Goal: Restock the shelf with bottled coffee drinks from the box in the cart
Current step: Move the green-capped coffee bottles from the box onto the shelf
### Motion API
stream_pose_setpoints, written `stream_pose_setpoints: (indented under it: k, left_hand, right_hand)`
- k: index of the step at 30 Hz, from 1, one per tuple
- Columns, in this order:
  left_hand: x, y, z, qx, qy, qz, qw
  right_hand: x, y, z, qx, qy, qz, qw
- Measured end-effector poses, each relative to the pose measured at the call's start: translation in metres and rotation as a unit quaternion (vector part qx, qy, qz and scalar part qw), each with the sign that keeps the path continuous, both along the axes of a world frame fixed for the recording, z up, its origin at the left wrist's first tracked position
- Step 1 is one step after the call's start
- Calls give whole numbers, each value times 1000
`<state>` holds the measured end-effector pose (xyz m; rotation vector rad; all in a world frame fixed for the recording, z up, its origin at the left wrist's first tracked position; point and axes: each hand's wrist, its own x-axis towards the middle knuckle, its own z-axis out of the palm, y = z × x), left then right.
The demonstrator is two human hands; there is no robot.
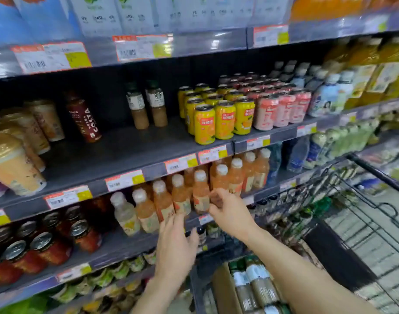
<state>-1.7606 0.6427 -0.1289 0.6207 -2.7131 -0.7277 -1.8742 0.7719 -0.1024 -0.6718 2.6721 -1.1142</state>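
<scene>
Head view. Coffee bottles [250, 282] sit in box [224, 288] inside cart [375, 169], bottom centre, well below both hands. Caps point up-frame, long axis near vertical, bases cut off by frame edge. Left hand [176, 248]: fingers straight, reaching peach drink bottles [180, 196]. Right hand [230, 214]: fingers curled against one; blurred, grip unclear.

Dark grey store shelving [130, 143] beside pale tiled floor [393, 207].
</scene>
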Motion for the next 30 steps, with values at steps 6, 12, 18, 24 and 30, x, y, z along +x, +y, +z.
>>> stream_pose_setpoints:
  k: [6, 12, 18, 24, 30]
  left_hand:
    - [16, 87, -104, 118, -141, -30, 983]
    - [8, 165, -198, 200, -296, -25, 934]
    - [-13, 218, -268, 208, -374, -36, 903]
    - [-61, 240, -308, 222, -340, 29, 913]
    - [-89, 240, -345, 238, -349, 90, 902]
  right_hand:
    - [16, 113, -145, 138, -141, -54, 979]
    - [27, 211, -268, 281, -268, -56, 920]
    - [7, 257, -326, 317, -259, -91, 908]
    - [-23, 255, -352, 272, -228, -155, 922]
    - [-34, 243, -376, 255, -225, -197, 920]
